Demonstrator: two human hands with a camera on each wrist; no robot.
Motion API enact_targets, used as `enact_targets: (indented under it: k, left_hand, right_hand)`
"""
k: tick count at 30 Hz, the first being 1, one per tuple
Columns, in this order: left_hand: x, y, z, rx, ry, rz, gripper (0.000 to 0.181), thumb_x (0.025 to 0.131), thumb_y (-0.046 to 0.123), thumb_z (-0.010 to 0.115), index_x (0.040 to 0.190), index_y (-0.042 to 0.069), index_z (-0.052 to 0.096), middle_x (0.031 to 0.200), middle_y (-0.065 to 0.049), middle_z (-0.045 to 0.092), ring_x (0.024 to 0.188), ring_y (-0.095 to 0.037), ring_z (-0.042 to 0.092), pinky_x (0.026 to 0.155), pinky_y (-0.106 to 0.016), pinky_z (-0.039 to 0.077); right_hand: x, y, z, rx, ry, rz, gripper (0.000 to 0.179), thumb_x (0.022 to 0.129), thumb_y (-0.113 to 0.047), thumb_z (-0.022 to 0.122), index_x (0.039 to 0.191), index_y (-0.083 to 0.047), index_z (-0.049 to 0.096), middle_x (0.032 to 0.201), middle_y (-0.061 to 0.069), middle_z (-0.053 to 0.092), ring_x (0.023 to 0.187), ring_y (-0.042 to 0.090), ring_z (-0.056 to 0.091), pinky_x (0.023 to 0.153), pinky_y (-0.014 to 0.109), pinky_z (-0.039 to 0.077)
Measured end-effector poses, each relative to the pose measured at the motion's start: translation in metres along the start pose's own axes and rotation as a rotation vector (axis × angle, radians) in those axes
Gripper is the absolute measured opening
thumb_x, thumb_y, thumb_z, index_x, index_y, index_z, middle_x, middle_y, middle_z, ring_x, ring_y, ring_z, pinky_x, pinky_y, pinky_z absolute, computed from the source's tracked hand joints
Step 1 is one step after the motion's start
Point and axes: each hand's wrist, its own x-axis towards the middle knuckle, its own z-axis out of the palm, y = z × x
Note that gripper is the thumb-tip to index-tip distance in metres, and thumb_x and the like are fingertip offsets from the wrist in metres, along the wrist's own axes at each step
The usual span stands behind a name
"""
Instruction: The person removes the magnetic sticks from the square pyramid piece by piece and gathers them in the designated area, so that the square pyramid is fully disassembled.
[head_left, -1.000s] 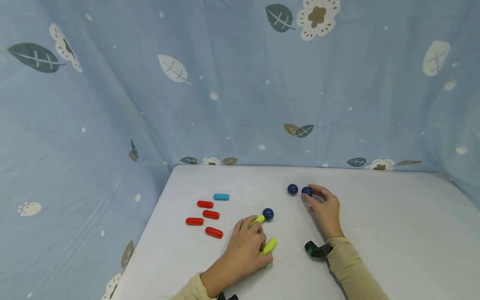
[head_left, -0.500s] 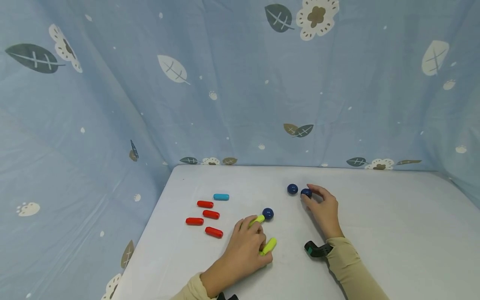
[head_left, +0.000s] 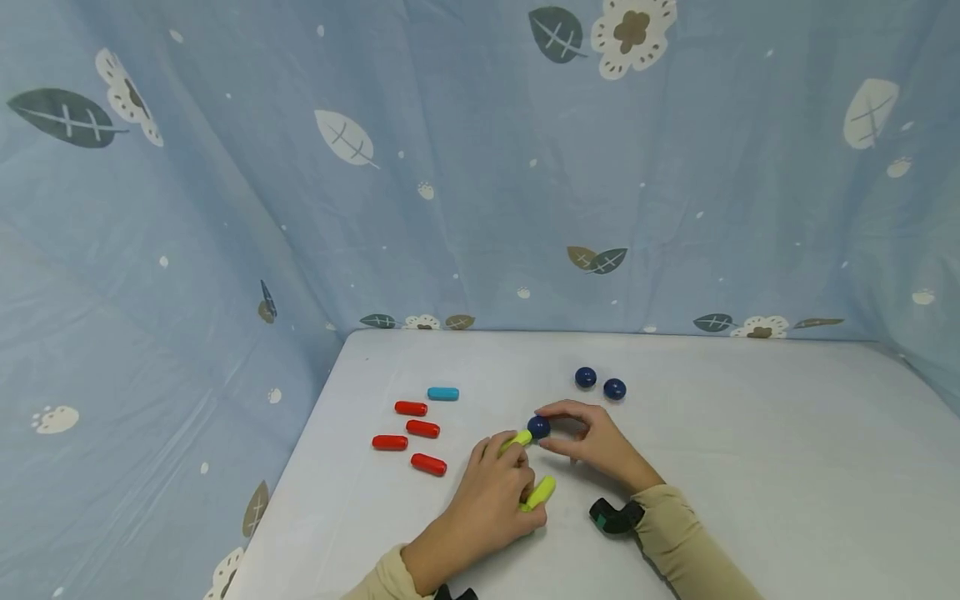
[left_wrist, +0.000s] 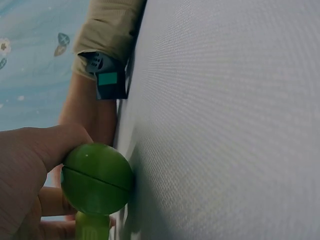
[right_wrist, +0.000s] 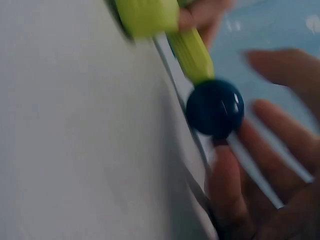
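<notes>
My left hand (head_left: pixel 491 492) grips a joined piece of yellow-green sticks and a green ball (left_wrist: pixel 96 179), its thumb against the ball in the left wrist view. One yellow-green stick (head_left: pixel 542 492) juts out past the thumb; another stick (right_wrist: pixel 194 56) meets a dark blue ball (right_wrist: pixel 215 107). Thumb and fingers of my right hand (head_left: pixel 596 442) stand spread on either side of that blue ball. In the right wrist view the fingers come close to or touch the ball, while a gap parts it from the thumb. My left palm hides the middle of the joined piece.
Two dark blue balls (head_left: pixel 600 384) lie farther back on the white table (head_left: pixel 765 467). To the left are several red sticks (head_left: pixel 423 429) and one light blue stick (head_left: pixel 443 393). A patterned blue curtain (head_left: pixel 480 208) rises behind the table.
My right hand has let go of a blue ball at the back and moved left and nearer, to the blue ball by the stick. My left hand keeps its place and grip.
</notes>
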Motion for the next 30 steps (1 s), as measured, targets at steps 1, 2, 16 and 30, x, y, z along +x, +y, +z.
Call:
enact_targets:
  k: [1, 2, 16, 30]
  left_hand:
    - [0.000, 0.000, 0.000, -0.002, 0.000, 0.006, 0.035, 0.084, 0.043, 0.075, 0.062, 0.028, 0.051, 0.107, 0.007, 0.061, 0.140, -0.027, 0.044, 0.114, -0.056, 0.038]
    - [0.001, 0.001, 0.001, -0.008, 0.000, 0.013, 0.035, 0.084, 0.043, 0.075, 0.062, 0.028, 0.052, 0.108, 0.007, 0.061, 0.139, -0.027, 0.045, 0.114, -0.056, 0.038]
    - [0.005, -0.006, 0.003, -0.103, 0.087, 0.018, 0.013, 0.101, 0.026, 0.067, 0.112, 0.023, 0.073, 0.126, 0.003, 0.057, 0.115, -0.015, 0.058, 0.095, -0.031, 0.055]
    - [0.005, -0.012, 0.000, -0.091, 0.031, 0.019, 0.007, 0.096, 0.016, 0.072, 0.096, 0.022, 0.075, 0.104, 0.006, 0.061, 0.083, -0.005, 0.052, 0.068, -0.016, 0.044]
  right_hand:
    - [0.000, 0.000, 0.002, -0.008, -0.027, -0.004, 0.038, 0.090, -0.021, 0.082, 0.126, -0.013, 0.072, 0.125, 0.005, 0.073, 0.109, 0.012, 0.069, 0.066, 0.024, 0.056]
    - [-0.001, -0.001, 0.004, -0.014, -0.041, -0.002, 0.038, 0.090, -0.021, 0.082, 0.126, -0.014, 0.072, 0.125, 0.005, 0.073, 0.109, 0.013, 0.069, 0.068, 0.024, 0.056]
    - [0.000, 0.000, 0.003, -0.052, -0.096, 0.060, 0.033, 0.087, -0.021, 0.084, 0.119, -0.018, 0.075, 0.119, 0.003, 0.075, 0.102, 0.005, 0.064, 0.064, 0.020, 0.048]
    - [0.001, -0.003, 0.002, -0.054, -0.086, 0.082, 0.031, 0.087, -0.015, 0.083, 0.117, -0.017, 0.075, 0.119, 0.005, 0.075, 0.101, 0.003, 0.064, 0.064, 0.021, 0.052]
